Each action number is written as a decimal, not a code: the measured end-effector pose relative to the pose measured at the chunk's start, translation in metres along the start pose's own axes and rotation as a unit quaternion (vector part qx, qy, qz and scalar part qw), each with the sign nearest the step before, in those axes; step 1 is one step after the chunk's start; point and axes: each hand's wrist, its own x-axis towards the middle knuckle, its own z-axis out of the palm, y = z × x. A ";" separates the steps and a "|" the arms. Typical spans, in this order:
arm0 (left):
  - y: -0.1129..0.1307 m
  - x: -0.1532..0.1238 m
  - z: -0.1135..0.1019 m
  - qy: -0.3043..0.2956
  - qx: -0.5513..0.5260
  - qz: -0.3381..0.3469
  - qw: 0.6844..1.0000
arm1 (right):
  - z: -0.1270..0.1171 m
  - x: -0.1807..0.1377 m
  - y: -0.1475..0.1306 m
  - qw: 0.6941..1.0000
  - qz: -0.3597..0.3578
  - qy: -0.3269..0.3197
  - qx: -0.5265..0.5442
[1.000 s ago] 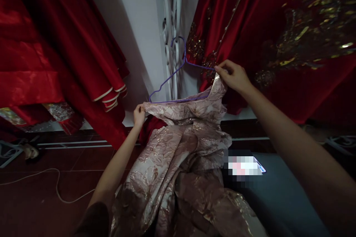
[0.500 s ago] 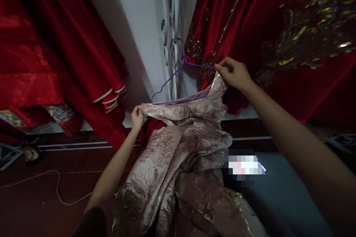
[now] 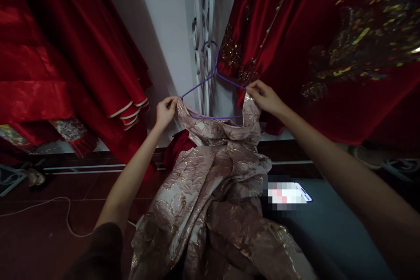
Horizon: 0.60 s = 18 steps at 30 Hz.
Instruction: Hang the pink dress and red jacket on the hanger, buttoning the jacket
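Observation:
A pale pink brocade dress [image 3: 210, 183] hangs from a purple wire hanger [image 3: 212, 79] in front of me. My left hand [image 3: 165, 112] pinches the dress's left shoulder where it meets the hanger's left end. My right hand [image 3: 265, 97] is closed on the right shoulder and the hanger's right end. The hanger now sits level, its hook up near a white ornamental metal frame [image 3: 204, 30]. The rest of the dress drapes down toward me.
Red satin gowns [image 3: 82, 61] hang at left, and red gowns with gold sequins [image 3: 328, 48] at right. A phone [image 3: 287, 193] lies on a dark grey seat [image 3: 328, 236]. A white cable [image 3: 49, 210] trails over the dark red tile floor. A white wall stands behind.
My left hand rose with the dress's left shoulder, bringing it up onto the hanger's left end. My right hand dropped slightly. The hanger went from tilted to level.

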 end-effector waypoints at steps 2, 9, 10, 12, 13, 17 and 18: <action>0.005 0.008 -0.004 -0.028 -0.002 0.015 0.999 | 0.005 -0.002 0.000 1.000 0.013 -0.005 0.012; -0.022 -0.003 -0.006 -0.014 -0.163 -0.123 0.979 | 0.001 -0.001 -0.002 0.999 0.029 -0.005 0.042; -0.032 -0.011 -0.003 -0.011 -0.174 -0.175 0.969 | 0.000 0.000 -0.003 0.999 0.028 -0.005 0.041; -0.052 -0.031 0.003 -0.054 -0.133 -0.256 0.956 | -0.001 0.000 -0.003 0.999 0.033 -0.011 0.038; -0.061 -0.042 0.005 -0.094 -0.094 -0.272 0.953 | -0.001 0.000 -0.004 0.998 0.040 -0.015 0.037; -0.085 -0.076 0.006 -0.117 -0.051 -0.264 0.956 | -0.002 0.000 -0.007 0.997 0.062 -0.021 0.041; -0.087 -0.078 0.004 -0.103 -0.048 -0.252 0.961 | -0.002 0.000 -0.008 0.997 0.066 -0.021 0.044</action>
